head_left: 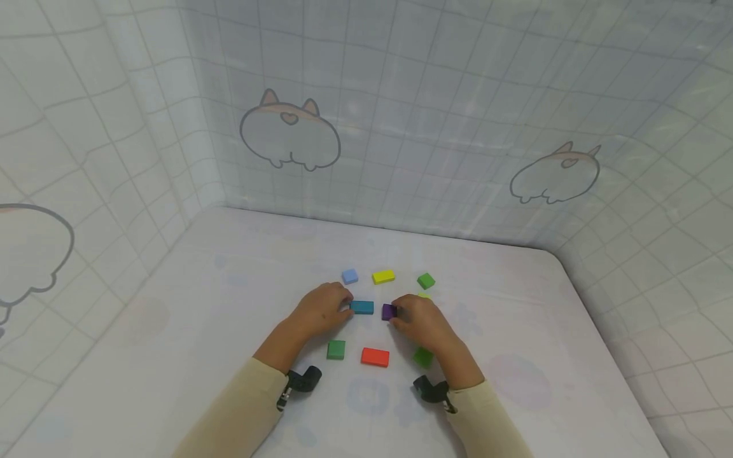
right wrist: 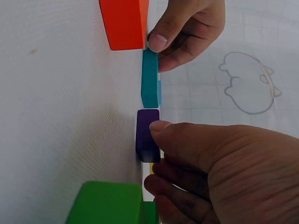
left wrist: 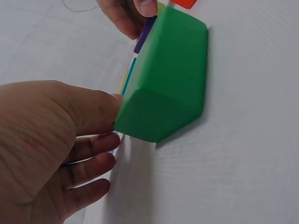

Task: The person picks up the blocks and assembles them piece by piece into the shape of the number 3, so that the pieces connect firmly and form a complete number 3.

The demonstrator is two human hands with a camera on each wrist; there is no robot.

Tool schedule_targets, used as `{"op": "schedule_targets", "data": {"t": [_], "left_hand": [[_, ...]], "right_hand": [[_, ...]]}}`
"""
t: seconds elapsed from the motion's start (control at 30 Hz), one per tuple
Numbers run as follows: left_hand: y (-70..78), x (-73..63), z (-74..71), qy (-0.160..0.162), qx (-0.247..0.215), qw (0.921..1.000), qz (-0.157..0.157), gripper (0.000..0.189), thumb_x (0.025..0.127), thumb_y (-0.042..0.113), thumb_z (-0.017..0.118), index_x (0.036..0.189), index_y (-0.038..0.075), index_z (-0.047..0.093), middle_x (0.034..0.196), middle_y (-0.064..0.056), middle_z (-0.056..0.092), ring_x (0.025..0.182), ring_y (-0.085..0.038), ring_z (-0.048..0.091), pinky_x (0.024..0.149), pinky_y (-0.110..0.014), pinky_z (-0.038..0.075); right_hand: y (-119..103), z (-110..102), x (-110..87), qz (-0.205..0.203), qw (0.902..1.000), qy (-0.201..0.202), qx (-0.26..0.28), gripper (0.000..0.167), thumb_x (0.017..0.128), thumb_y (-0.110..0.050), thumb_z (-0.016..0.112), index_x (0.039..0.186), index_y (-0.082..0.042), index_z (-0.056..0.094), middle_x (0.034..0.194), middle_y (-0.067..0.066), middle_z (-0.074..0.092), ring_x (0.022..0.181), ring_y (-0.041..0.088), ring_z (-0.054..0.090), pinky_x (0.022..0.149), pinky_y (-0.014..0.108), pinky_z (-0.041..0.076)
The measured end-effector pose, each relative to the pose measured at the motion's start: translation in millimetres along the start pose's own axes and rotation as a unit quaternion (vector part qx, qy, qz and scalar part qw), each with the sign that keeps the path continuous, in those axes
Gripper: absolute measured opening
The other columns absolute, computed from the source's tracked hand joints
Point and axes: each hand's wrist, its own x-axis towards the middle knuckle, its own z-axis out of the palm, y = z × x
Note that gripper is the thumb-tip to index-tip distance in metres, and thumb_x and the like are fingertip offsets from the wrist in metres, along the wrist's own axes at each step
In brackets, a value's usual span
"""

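Observation:
Near the middle of the white surface, my left hand (head_left: 322, 310) grips the left end of a teal rectangular block (head_left: 363, 308) with thumb and fingers. Just to its right, my right hand (head_left: 422, 321) pinches a small purple block (head_left: 389, 312). In the right wrist view a narrow gap parts the teal block (right wrist: 150, 79) from the purple block (right wrist: 148, 135), and the right thumb presses the purple one's side. A large-looking green block (left wrist: 173, 70) in the left wrist view hides the left fingertips' hold on the teal block.
Behind the hands lie a light blue block (head_left: 350, 277), a yellow block (head_left: 383, 277) and a green block (head_left: 426, 280). Nearer are a green block (head_left: 336, 350), a red block (head_left: 375, 357) and another green one (head_left: 424, 357). A yellow-green block (head_left: 424, 296) is mostly hidden by the right hand.

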Motion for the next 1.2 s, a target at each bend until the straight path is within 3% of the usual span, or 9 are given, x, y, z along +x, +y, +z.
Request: {"op": "schedule_targets", "data": {"t": [0.43, 1.2], "left_hand": [[0.9, 0.0, 1.0, 0.014, 0.008, 0.9999, 0.002, 0.036, 0.089, 0.033, 0.075, 0.119, 0.015, 0.070, 0.102, 0.003, 0.065, 0.094, -0.013, 0.058, 0.091, -0.033, 0.054], [-1.4, 2.2, 8.0, 0.019, 0.019, 0.9993, 0.026, 0.035, 0.090, 0.034, 0.074, 0.120, 0.016, 0.070, 0.109, 0.004, 0.067, 0.101, -0.013, 0.058, 0.092, -0.033, 0.053]], "right_hand": [[3.9, -1.4, 1.7, 0.013, 0.9999, 0.007, 0.000, 0.035, 0.088, -0.023, 0.078, 0.120, -0.011, 0.071, 0.117, 0.003, 0.069, 0.112, 0.021, 0.062, 0.100, 0.042, 0.051], [2.8, -0.6, 2.4, 0.019, 0.9998, 0.000, 0.007, 0.036, 0.087, -0.025, 0.078, 0.120, -0.012, 0.070, 0.115, 0.001, 0.069, 0.111, 0.020, 0.062, 0.100, 0.042, 0.051]]}}
